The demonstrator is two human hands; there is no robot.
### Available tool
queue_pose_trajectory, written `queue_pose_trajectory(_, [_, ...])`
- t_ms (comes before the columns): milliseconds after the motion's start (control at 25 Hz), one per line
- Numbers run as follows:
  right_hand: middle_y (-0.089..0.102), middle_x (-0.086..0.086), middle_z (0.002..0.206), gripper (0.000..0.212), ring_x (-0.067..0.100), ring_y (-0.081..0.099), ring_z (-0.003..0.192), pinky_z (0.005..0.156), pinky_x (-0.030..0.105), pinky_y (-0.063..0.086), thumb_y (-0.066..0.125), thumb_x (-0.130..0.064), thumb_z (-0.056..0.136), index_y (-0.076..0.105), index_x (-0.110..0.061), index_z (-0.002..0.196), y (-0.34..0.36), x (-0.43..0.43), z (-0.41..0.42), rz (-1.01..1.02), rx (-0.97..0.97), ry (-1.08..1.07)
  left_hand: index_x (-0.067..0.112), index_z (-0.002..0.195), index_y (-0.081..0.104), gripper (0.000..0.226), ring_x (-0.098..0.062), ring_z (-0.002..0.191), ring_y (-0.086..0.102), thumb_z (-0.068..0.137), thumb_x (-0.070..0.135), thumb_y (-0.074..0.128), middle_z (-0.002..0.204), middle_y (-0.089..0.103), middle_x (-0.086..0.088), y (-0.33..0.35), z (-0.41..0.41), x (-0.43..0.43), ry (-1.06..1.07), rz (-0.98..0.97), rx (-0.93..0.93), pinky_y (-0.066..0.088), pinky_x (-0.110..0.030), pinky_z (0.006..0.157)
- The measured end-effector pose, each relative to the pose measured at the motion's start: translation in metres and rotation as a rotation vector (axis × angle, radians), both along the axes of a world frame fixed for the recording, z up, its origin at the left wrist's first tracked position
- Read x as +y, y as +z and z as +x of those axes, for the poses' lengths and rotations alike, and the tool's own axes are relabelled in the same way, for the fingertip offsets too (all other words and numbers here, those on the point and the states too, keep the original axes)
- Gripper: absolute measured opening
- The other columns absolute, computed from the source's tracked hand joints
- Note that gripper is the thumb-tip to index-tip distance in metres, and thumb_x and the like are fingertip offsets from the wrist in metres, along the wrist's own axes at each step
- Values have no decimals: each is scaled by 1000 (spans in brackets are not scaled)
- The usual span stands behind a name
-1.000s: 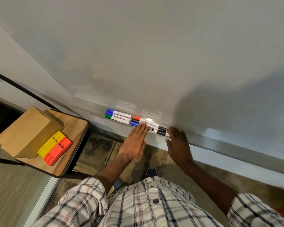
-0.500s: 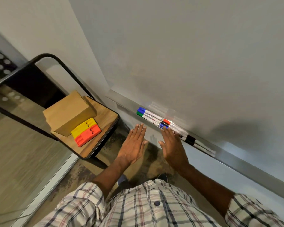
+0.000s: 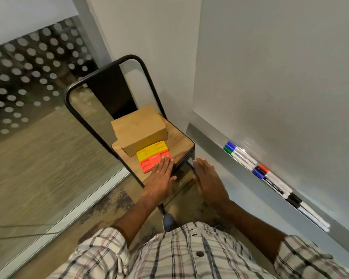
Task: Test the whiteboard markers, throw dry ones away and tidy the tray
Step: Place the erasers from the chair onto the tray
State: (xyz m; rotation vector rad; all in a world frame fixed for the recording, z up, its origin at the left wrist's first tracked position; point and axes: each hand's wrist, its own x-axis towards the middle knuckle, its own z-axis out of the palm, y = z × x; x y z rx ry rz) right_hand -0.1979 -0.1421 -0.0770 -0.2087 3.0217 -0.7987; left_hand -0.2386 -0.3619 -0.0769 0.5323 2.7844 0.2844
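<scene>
Several whiteboard markers [image 3: 270, 176] with blue, green, red and black caps lie in a row in the grey tray [image 3: 206, 137] under the whiteboard [image 3: 280, 67], at the right. My left hand [image 3: 161, 176] is flat and open, its fingertips over the orange eraser [image 3: 151, 163] on the chair seat. My right hand [image 3: 210, 178] hovers open in front of the chair's front corner, left of the tray, holding nothing. A yellow eraser [image 3: 151, 151] lies beside the orange one.
A black metal chair [image 3: 85, 85] with a wooden seat stands in the corner left of the whiteboard. A brown cardboard box [image 3: 139, 127] sits on the seat behind the erasers. A glass wall with a dotted film is at the left.
Both hands left the markers in the tray and moved left toward the chair. The view swung left; my left hand now reaches the orange eraser.
</scene>
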Motion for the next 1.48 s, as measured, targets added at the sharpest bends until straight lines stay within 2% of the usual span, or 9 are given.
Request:
queue_pose_trajectory(160, [32, 8, 162, 55, 25, 24, 152, 123, 45, 26, 40, -35, 106, 31, -13, 155, 1, -47, -32, 76, 10, 87, 20, 165, 4, 67, -34, 160, -6, 108, 44, 28, 173, 3, -11, -13, -3, -50, -25, -70, -9, 15, -56, 128])
queue_pose_trajectory(480, [8, 6, 168, 58, 25, 3, 156, 126, 47, 9, 28, -37, 108, 13, -16, 160, -19, -96, -70, 205, -159, 278, 16, 165, -4, 69, -25, 159, -16, 110, 47, 24, 173, -10, -6, -20, -13, -69, 128, 30, -92, -1, -46, 131])
queue_pose_trajectory(800, [33, 8, 160, 50, 30, 26, 150, 123, 53, 22, 34, -41, 106, 29, -20, 151, -38, -96, -106, 87, -335, 142, 13, 163, -11, 79, -31, 160, -6, 109, 49, 33, 172, -13, -12, -40, -12, -83, 282, 132, -314, 9, -48, 130])
queue_pose_trajectory(920, [46, 9, 148, 48, 31, 48, 134, 114, 49, 39, 39, -41, 103, 32, -22, 147, -38, -99, -116, -22, -407, 163, 25, 165, 0, 78, -30, 158, 16, 103, 55, 37, 173, 6, -8, -40, -20, -81, 411, 381, -348, 27, -50, 126])
queue_pose_trajectory(1000, [49, 11, 146, 48, 30, 52, 129, 109, 42, 43, 44, -36, 103, 32, -21, 147, -34, -105, -119, -129, -500, 146, 29, 160, 21, 68, -23, 144, 41, 101, 53, 46, 164, 33, -5, -33, -24, -76, 534, 586, -324, 40, -34, 115])
queue_pose_trajectory(1120, [58, 9, 137, 42, 27, 56, 125, 97, 32, 43, 51, -31, 103, 43, -18, 142, -20, -109, -115, -291, -581, -14, 28, 150, 42, 50, -11, 125, 58, 103, 35, 59, 145, 58, 3, -24, -25, -69, 635, 732, -262, 41, -8, 96])
queue_pose_trajectory(1280, [60, 3, 126, 35, 24, 57, 118, 97, 34, 46, 49, -27, 103, 51, -22, 138, -12, -95, -97, -434, -685, -231, 37, 143, 47, 44, -14, 125, 61, 101, 48, 55, 138, 63, 9, -26, -14, -60, 624, 732, -295, 51, -40, 106])
queue_pose_trajectory(1400, [64, 0, 124, 28, 22, 61, 115, 103, 48, 50, 50, -35, 101, 56, -34, 128, -3, -78, -79, -542, -647, -305, 34, 142, 50, 42, -13, 128, 58, 101, 41, 58, 140, 62, 8, -11, -15, -44, 559, 714, -279, 48, -39, 108])
queue_pose_trajectory(1480, [63, 2, 127, 29, 21, 60, 116, 99, 40, 52, 49, -30, 103, 54, -30, 132, 12, -65, -68, -589, -601, -345, 27, 144, 52, 45, -12, 131, 54, 100, 38, 61, 144, 60, 4, 3, -21, -31, 522, 724, -257, 44, -42, 113])
